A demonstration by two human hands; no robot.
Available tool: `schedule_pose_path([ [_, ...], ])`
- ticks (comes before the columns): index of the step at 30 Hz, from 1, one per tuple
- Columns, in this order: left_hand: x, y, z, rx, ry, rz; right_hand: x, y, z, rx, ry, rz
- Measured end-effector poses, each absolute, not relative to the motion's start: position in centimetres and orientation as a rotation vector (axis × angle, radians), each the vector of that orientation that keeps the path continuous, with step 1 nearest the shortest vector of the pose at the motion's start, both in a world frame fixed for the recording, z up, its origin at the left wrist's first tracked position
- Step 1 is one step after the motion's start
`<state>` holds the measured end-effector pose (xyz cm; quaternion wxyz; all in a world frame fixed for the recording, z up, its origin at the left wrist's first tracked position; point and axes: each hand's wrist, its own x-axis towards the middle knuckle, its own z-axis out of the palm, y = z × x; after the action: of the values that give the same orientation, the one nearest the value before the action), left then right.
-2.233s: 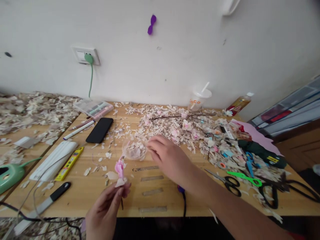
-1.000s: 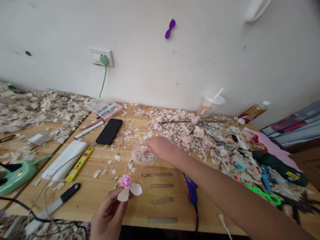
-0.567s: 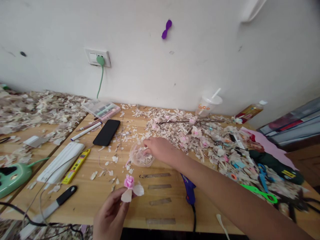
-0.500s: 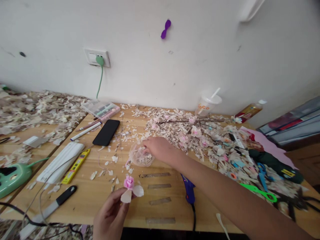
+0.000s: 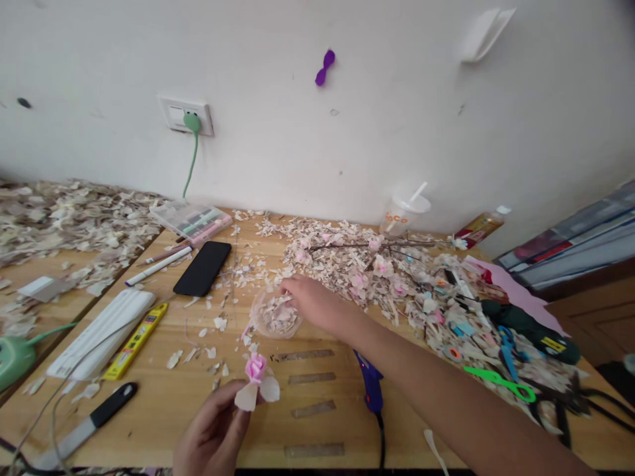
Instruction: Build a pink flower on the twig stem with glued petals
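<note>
Near the front of the table, my left hand (image 5: 215,423) pinches a handmade flower (image 5: 256,378) with a folded pink centre and two pale outer petals. Its stem is hidden by the fingers. Farther back, my right hand (image 5: 310,301) hovers at the right rim of a clear round bowl (image 5: 255,318). Loose cream petal pieces (image 5: 278,316) fill the bowl. The fingers of that hand are bent together, and whatever they may hold is too small to see. A blue glue gun (image 5: 370,387) lies beneath the right forearm.
A flowering branch (image 5: 347,246) lies on heaped petal scraps by a plastic cup (image 5: 404,210). Green scissors (image 5: 501,382) and pliers (image 5: 570,396) are at right. A phone (image 5: 203,268), yellow knife pack (image 5: 136,340), black-handled blade (image 5: 106,413) and cables occupy the left.
My right hand has lifted slightly away from the petals, so more of the bowl's contents show. My left hand still holds the flower. The camera view has shifted a little.
</note>
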<state>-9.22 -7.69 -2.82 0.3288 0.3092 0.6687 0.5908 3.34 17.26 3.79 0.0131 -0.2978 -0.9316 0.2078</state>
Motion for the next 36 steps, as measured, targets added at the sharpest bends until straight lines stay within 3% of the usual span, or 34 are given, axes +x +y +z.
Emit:
schedule_pose_path([
  [16, -9.3, -7.4, -1.8, 0.874, 1.724, 1.561, 3.9, 17.3, 4.6, -1.050, -2.754, 0.708],
  [25, -7.1, -6.8, 2.0, 1.319, 1.641, 1.712, 12.8, 5.8, 8.4, -0.995, -2.211, 0.960],
  [32, -5.4, -6.8, 2.7, 1.682, 1.538, 1.581, 18.8, 0.8, 8.8, -1.137, -1.823, 0.942],
  [36, -3.7, -6.7, 2.8, 1.797, 1.365, 1.546, 21.1, 0.7, 9.3, -1.128, -1.796, 1.240],
])
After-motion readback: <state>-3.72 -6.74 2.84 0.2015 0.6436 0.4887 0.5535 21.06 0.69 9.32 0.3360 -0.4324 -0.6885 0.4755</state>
